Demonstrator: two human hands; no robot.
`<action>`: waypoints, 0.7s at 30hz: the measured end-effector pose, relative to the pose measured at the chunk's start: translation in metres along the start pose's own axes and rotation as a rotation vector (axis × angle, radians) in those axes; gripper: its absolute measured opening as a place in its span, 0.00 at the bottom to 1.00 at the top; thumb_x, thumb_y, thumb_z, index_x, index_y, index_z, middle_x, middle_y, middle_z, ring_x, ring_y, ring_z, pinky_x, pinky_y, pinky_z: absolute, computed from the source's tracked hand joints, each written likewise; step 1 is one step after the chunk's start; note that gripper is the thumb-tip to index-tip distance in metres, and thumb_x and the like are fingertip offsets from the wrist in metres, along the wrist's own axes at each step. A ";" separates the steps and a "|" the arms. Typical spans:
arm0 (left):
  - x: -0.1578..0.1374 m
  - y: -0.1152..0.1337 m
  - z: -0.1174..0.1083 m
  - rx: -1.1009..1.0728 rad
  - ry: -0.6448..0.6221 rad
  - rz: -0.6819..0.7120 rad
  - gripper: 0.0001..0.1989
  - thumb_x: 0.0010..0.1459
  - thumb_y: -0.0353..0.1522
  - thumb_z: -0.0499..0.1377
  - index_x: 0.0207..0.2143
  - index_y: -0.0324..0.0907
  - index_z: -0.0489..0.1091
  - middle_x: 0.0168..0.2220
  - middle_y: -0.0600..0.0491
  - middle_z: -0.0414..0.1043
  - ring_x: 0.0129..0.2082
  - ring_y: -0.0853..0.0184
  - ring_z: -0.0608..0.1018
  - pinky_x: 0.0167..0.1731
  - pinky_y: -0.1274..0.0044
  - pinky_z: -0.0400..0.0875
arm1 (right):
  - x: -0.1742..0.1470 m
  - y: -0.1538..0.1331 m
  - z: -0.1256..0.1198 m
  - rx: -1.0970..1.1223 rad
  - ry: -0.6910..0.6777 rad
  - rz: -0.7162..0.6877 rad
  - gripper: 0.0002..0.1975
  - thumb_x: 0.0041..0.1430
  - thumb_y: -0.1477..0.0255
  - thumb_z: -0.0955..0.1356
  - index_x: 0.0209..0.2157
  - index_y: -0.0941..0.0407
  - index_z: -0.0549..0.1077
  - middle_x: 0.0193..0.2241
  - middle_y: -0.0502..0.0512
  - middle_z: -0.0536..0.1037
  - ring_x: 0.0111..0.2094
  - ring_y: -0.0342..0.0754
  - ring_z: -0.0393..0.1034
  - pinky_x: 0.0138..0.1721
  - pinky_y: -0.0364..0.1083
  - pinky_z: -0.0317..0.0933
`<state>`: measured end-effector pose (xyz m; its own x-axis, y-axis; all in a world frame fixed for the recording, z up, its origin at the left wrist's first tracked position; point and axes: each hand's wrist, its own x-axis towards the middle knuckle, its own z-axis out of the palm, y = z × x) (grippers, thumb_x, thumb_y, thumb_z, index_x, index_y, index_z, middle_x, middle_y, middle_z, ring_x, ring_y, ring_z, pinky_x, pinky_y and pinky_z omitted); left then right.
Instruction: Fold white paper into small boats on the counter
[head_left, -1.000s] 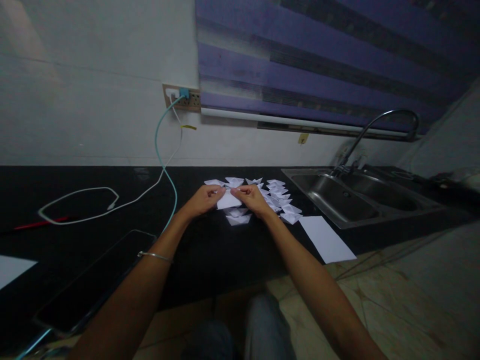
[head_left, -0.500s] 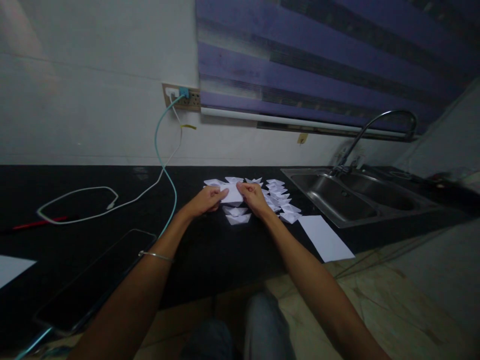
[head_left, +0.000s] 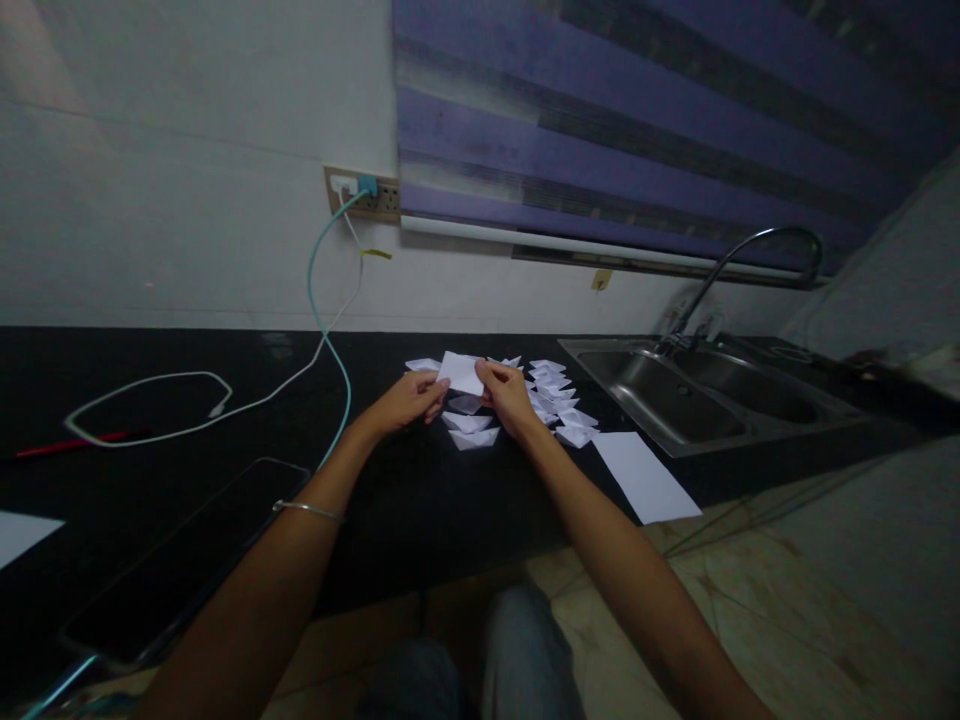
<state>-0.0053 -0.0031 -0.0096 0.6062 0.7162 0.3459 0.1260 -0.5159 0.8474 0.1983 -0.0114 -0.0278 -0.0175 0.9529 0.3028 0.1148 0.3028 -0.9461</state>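
Observation:
A small folded piece of white paper (head_left: 461,371) is held up between my two hands above the dark counter. My left hand (head_left: 412,400) pinches its lower left corner between thumb and fingers. On the right edge, my right hand (head_left: 508,392) grips it with the thumb on the near face. Just below the paper lie folded white paper boats (head_left: 472,438), partly hidden by it. To the right of my right hand, several more paper boats (head_left: 553,393) lie close together in rows.
A flat white sheet (head_left: 646,478) lies by the counter's front edge, left of a steel double sink (head_left: 675,400). A phone (head_left: 187,560) rests beside my left forearm. White and teal cables (head_left: 349,375) run to a wall socket; a red pen (head_left: 71,446) lies far left.
The folded paper has tilted and turned slightly between my hands, its upper left corner rising. My left fingers have shifted down to its lower left corner. The boats on the counter stay put.

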 end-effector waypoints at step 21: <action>0.010 -0.007 0.001 -0.373 0.154 -0.159 0.17 0.59 0.41 0.62 0.42 0.36 0.69 0.33 0.49 0.77 0.29 0.68 0.79 0.29 0.78 0.74 | -0.008 -0.008 0.010 -0.337 0.092 -0.518 0.22 0.62 0.67 0.68 0.58 0.43 0.70 0.53 0.58 0.67 0.49 0.52 0.67 0.35 0.47 0.71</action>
<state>0.0005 0.0079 -0.0123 0.4747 0.8492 0.2312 -0.1014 -0.2082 0.9728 0.1876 -0.0215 -0.0238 -0.0707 0.6740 0.7353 0.4216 0.6883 -0.5904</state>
